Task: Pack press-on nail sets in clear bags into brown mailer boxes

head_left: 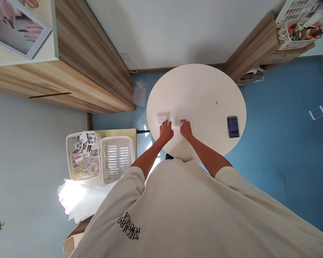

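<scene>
My left hand rests near the front of the round white table, its fingers stretched out and a little apart. Its fingertips reach the near right corner of a small white stack or block, whose kind I cannot make out. To the right, my right hand has its fingers curled in at the edge of a pale flat piece. That piece lies between the two hands and barely stands out from the tabletop. What exactly is inside the right fingers is too small to tell.
A dark blue blurred object lies at the table's right side, and a small dark mark shows farther back. On the left stand a white basket of nail-tip packets and a basket of clear plastic cases. Wooden cabinets flank the wall.
</scene>
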{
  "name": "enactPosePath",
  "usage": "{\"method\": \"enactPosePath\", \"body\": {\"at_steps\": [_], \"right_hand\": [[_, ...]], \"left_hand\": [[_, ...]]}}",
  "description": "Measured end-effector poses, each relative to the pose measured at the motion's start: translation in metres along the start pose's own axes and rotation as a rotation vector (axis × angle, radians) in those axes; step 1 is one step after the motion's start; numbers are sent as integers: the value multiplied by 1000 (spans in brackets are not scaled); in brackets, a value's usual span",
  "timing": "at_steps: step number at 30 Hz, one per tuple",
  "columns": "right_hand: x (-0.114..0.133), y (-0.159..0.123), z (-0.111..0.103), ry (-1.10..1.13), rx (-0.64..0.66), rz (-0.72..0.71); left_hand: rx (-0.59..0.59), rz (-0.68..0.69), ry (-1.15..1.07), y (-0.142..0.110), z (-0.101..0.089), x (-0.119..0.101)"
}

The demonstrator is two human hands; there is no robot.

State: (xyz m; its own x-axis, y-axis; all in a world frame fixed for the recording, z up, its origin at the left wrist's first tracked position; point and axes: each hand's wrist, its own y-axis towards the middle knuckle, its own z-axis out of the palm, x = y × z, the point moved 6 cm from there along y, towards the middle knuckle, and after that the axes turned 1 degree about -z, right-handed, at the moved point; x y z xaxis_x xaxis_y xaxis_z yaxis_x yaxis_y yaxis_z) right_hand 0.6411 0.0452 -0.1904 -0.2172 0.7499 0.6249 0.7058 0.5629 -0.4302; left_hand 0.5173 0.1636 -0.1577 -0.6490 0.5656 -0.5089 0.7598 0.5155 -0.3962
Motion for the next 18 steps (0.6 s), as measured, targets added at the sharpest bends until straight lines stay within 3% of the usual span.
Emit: {"method": "enactPosePath", "body": {"at_steps": [5, 18], "right_hand": [[13, 16, 2, -18, 56, -75], [38, 22, 19, -112, 141, -184]], "left_hand": [[18, -18, 30, -9, -13, 34], [56, -6, 67, -10, -7, 39]]}}
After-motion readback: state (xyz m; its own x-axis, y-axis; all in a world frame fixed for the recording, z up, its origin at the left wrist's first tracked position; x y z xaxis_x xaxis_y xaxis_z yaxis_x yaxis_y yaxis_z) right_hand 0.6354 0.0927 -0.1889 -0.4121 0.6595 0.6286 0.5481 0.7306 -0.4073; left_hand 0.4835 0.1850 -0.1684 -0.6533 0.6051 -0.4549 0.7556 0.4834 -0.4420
